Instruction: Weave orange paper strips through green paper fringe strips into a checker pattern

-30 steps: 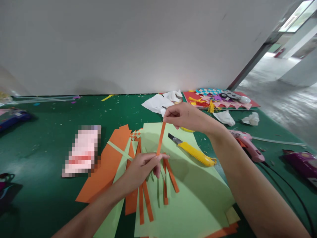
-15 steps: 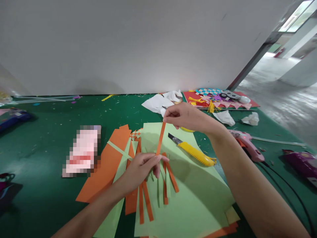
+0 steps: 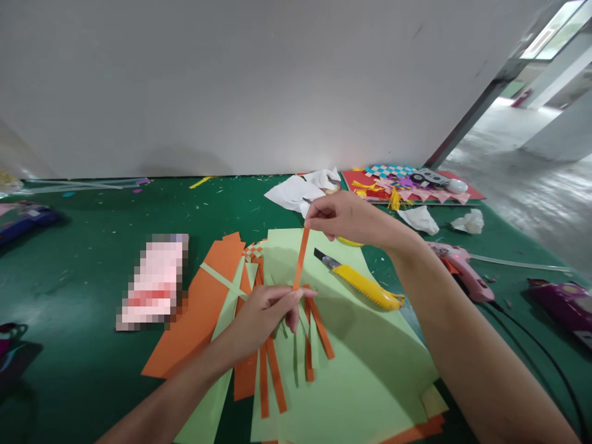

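An orange paper strip (image 3: 302, 258) stretches upward between my two hands. My right hand (image 3: 340, 216) pinches its top end, while my left hand (image 3: 276, 305) grips the lower end between thumb and fingers. Below and around my left hand, several orange and light green paper strips (image 3: 274, 376) fan out; whether they are joined there is hidden by the fingers. They lie over a light green paper sheet (image 3: 361, 364). Right of the held strip, a yellow utility knife (image 3: 367, 287) rests on that sheet with its blade out. A small orange checkered woven piece (image 3: 253, 250) shows behind my left hand.
Orange paper (image 3: 194, 314) lies at left beside a blurred pink object (image 3: 155, 283). A pink glue gun (image 3: 467, 271) with a cord sits at right. Crumpled white tissues (image 3: 291, 192) and a red board (image 3: 472, 192) bearing paper decorations stand near the grey wall (image 3: 222, 86).
Almost nothing differs. The lower end of the held strip and my left fingers have shifted very slightly to the right.
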The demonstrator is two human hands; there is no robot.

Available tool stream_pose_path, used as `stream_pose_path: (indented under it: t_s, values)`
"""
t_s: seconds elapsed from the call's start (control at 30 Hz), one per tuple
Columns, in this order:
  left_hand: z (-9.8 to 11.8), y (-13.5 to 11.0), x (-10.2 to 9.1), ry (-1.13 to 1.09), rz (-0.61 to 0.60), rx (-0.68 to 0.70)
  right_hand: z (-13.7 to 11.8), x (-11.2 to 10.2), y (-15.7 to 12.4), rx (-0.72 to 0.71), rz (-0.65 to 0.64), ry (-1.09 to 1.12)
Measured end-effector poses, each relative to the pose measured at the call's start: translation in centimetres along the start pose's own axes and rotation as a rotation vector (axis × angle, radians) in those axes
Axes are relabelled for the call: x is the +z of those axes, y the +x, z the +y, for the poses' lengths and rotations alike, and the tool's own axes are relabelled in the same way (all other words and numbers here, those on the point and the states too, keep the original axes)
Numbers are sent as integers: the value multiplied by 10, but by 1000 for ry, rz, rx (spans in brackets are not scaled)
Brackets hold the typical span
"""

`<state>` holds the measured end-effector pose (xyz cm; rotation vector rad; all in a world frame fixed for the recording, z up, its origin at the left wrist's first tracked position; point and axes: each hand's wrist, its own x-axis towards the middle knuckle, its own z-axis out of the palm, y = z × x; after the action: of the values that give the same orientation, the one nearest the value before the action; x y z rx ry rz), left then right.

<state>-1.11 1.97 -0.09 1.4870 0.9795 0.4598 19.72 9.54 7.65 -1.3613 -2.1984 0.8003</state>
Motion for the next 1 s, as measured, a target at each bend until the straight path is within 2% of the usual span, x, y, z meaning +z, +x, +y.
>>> stream_pose_path:
  t_s: [0.23,0.47,0.67,1.0]
  values:
    - [1,0,2,29,13,8,-1,0,0,7,-9,-8]
    - [4,1,3,-46,45,-36,-1,0,0,15,-1,0]
    - [0,-1,1,-79,16,-26,-1,-1,0,12,-4,8]
    - [2,0,2,14,41,-7,-1,0,0,13,-4,-1]
